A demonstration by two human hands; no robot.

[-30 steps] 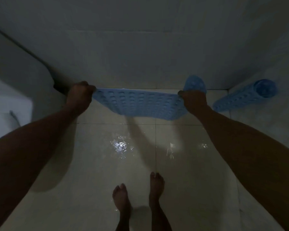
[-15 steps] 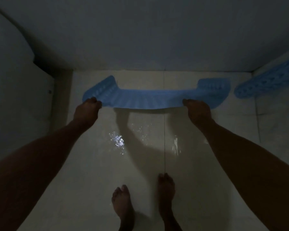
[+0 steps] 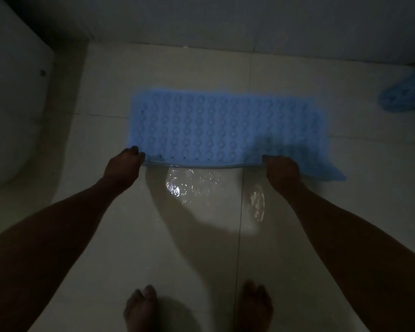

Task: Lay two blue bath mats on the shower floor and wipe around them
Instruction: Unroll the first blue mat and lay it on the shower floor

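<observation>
A blue bath mat [image 3: 225, 128] with rows of round bumps spreads out across the pale tiled shower floor [image 3: 201, 236], its far edge toward the back wall. My left hand [image 3: 124, 167] pinches its near left corner. My right hand [image 3: 282, 171] grips the near edge toward the right, and the mat's right corner juts out past it. The near edge hangs slightly above the wet tiles. A second blue mat [image 3: 407, 94], still rolled, lies at the right edge of the view.
A white toilet [image 3: 12, 111] fills the left side. The back wall [image 3: 225, 20] runs across the top. Water glistens on the tiles [image 3: 185, 183] just in front of the mat. My bare feet [image 3: 141, 307] stand at the bottom.
The mat went from hanging curled between my hands to spread open over the floor, lower down. My view tilted down and closer to the floor.
</observation>
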